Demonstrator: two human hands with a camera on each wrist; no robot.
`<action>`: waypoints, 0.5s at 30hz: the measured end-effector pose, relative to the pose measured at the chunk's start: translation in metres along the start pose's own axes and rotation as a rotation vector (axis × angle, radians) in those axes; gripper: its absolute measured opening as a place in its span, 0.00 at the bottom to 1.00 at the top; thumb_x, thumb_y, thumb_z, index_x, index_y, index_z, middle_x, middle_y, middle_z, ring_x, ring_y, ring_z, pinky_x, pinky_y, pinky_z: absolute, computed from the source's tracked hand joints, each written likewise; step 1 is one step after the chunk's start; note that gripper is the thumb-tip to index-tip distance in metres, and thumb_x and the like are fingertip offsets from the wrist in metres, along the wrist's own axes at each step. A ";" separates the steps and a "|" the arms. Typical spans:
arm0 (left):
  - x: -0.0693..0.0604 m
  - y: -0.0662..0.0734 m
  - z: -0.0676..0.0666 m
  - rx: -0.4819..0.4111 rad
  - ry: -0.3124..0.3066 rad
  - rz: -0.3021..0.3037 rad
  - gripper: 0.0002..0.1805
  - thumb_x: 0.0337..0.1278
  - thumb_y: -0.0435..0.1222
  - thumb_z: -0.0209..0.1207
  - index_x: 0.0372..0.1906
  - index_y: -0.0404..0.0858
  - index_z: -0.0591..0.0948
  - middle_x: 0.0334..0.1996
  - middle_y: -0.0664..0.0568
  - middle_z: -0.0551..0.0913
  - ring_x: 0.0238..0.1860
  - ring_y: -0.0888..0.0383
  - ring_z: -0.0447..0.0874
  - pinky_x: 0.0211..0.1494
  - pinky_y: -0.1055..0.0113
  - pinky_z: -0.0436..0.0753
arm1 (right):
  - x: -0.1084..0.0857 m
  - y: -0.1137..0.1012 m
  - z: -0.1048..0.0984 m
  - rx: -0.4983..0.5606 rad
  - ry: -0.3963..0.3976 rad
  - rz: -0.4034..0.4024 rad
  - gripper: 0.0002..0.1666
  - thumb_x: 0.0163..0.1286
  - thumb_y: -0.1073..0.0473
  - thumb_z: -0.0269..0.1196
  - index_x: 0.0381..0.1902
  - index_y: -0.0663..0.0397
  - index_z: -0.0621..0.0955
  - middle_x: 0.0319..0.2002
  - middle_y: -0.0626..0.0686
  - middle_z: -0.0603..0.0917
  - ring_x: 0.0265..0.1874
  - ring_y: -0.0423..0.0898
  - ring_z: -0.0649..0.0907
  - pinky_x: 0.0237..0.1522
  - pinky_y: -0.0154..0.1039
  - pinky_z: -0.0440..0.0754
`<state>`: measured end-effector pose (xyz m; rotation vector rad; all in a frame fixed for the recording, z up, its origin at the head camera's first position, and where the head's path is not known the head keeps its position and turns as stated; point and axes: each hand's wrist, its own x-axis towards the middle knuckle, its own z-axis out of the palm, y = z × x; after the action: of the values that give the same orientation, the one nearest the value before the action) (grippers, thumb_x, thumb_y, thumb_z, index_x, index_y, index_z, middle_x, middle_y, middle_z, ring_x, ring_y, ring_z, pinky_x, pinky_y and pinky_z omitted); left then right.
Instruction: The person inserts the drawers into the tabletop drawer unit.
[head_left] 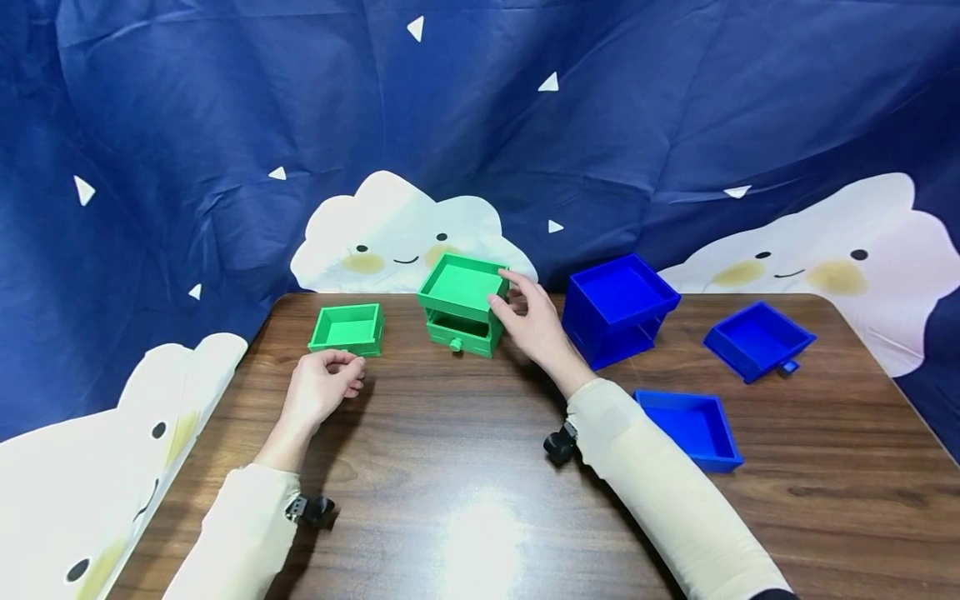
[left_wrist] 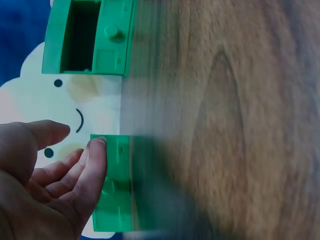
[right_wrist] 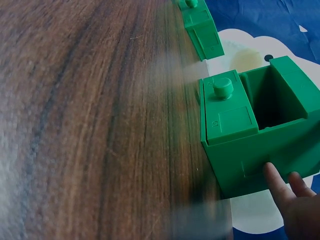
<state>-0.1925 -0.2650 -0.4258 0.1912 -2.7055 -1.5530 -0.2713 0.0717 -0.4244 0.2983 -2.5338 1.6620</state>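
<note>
Just beyond your left hand (head_left: 321,388), whose loosely bent fingers grip nothing, sits the green drawer (head_left: 347,321), front facing you, left of the green cabinet (head_left: 459,283), where your right hand (head_left: 531,323) rests extended, ungripping fingers against the right side

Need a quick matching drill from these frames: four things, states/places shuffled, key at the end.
Things:
1. green cabinet
2. right hand
3. blue cabinet
4. loose green drawer

States/places:
A. front open, no drawer seen inside
B. nearest thing to the left hand
C. bottom drawer in, open above it
D. against the green cabinet's side

Pairs: 1-C, 2-D, 3-A, 4-B
</note>
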 end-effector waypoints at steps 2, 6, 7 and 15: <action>-0.001 -0.001 -0.002 0.012 0.012 -0.009 0.16 0.74 0.34 0.64 0.53 0.22 0.85 0.38 0.33 0.92 0.26 0.64 0.89 0.34 0.67 0.91 | 0.000 0.000 0.000 -0.001 0.001 0.000 0.34 0.81 0.44 0.63 0.80 0.42 0.73 0.65 0.63 0.78 0.61 0.60 0.85 0.66 0.57 0.83; -0.001 -0.004 -0.005 0.038 0.032 -0.026 0.17 0.75 0.35 0.63 0.53 0.22 0.85 0.37 0.33 0.92 0.24 0.66 0.88 0.34 0.66 0.91 | 0.000 0.000 0.001 -0.004 0.001 -0.002 0.34 0.81 0.44 0.63 0.80 0.43 0.73 0.65 0.63 0.78 0.61 0.60 0.85 0.67 0.57 0.83; 0.000 -0.004 -0.006 0.043 0.035 -0.030 0.17 0.74 0.35 0.63 0.53 0.21 0.85 0.37 0.33 0.92 0.24 0.66 0.88 0.34 0.66 0.92 | 0.000 0.000 0.001 -0.003 0.000 -0.002 0.34 0.81 0.44 0.63 0.80 0.43 0.73 0.65 0.63 0.78 0.61 0.60 0.85 0.67 0.57 0.83; 0.005 -0.011 -0.013 0.061 0.057 -0.048 0.18 0.75 0.35 0.62 0.54 0.21 0.85 0.39 0.32 0.92 0.24 0.66 0.89 0.35 0.67 0.92 | 0.000 0.000 0.000 0.003 0.004 -0.004 0.34 0.81 0.45 0.63 0.80 0.44 0.73 0.65 0.64 0.78 0.60 0.61 0.85 0.66 0.57 0.83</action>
<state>-0.1953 -0.2816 -0.4287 0.2986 -2.7259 -1.4541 -0.2712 0.0715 -0.4250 0.2998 -2.5269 1.6632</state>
